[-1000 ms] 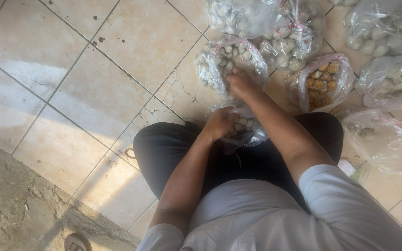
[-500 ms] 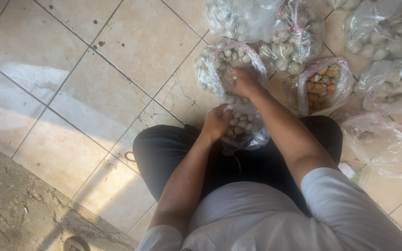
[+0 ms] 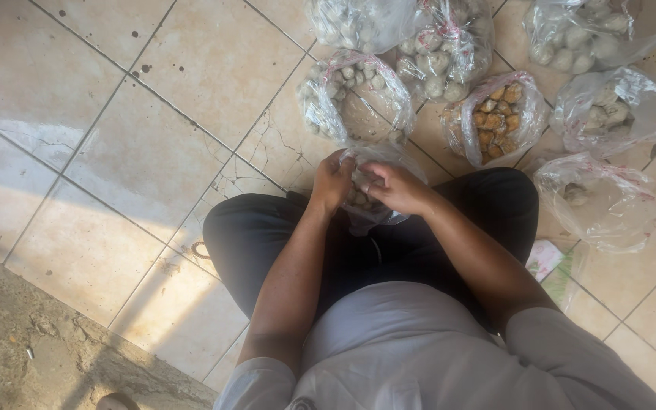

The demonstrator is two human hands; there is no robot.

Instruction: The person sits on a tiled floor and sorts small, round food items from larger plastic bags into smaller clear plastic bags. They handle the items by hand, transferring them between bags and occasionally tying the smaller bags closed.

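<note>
I sit cross-legged on a tiled floor. A small clear plastic bag (image 3: 366, 216) with pale round balls inside rests against my legs. My left hand (image 3: 332, 182) grips the bag's left side near its mouth. My right hand (image 3: 396, 186) holds its right side, fingers pinched on the plastic. Just beyond my hands stands a bigger open clear bag (image 3: 354, 102) holding several of the same pale balls.
More clear bags lie in an arc ahead: two with pale balls (image 3: 442, 45) at the top, one with brown fried pieces (image 3: 495, 118), others (image 3: 609, 106) at the right, and a nearly flat one (image 3: 601, 201). The cracked beige floor tiles (image 3: 115, 152) stretch left to a rough concrete strip (image 3: 39, 357).
My right hand has drawn back from the bigger bag to the small bag at my legs. Both hands now hold that small bag.
</note>
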